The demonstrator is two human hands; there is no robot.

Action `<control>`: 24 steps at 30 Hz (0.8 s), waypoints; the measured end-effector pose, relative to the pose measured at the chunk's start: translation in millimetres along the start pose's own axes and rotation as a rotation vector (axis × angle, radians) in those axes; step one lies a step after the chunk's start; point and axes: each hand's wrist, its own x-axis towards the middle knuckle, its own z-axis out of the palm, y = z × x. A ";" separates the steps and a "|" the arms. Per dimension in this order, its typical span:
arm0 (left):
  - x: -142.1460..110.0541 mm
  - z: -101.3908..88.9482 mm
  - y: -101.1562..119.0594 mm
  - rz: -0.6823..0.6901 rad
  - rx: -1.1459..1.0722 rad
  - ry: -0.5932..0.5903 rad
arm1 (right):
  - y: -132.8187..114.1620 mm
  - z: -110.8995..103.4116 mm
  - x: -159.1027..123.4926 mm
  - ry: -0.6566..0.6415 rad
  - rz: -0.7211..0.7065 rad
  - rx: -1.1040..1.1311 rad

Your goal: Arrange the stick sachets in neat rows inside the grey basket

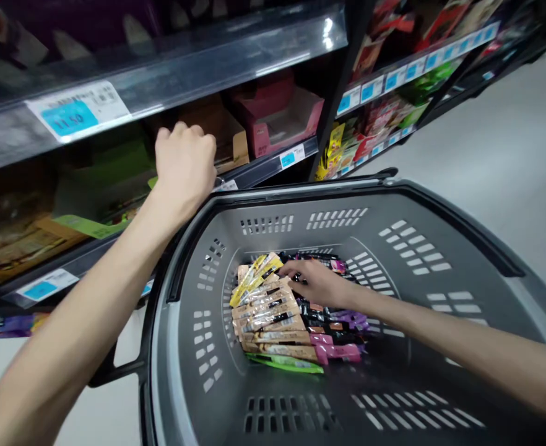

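Observation:
My left hand [187, 155] is closed in a fist before the lower shelf, just beyond the basket's rim. Its fingertips are turned away, so I cannot tell what it holds, if anything. Deep inside the grey shopping basket [347, 238], my right hand [317, 282] reaches down onto the snack packets, fingers slightly bent and apart. Its fingertips are by the end of the yellow packets [257, 279], which lie slanted on top. Below them are a row of beige packets [270, 316], pink-ended ones [340, 353], dark ones and a green packet [285, 363].
Behind the basket, the shelf holds an open pink carton [282, 121] and a green display box [103, 186]. A price label [78, 111] hangs on the upper shelf edge. Bagged goods [370, 133] fill shelves to the right, beside pale floor [500, 136].

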 end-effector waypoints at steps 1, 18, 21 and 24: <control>-12.0 -4.5 9.9 0.046 -0.003 -0.002 | 8.6 12.9 -3.0 -0.012 -0.004 -0.028; -72.5 47.4 55.8 0.626 -0.407 -0.291 | 31.1 47.5 -14.2 -0.275 -0.020 -0.147; -72.0 48.4 55.7 0.672 -0.438 -0.345 | 23.5 44.1 -12.5 -0.272 -0.039 -0.123; -71.7 50.7 53.8 0.711 -0.477 -0.378 | 9.3 34.2 -6.9 -0.265 -0.072 -0.089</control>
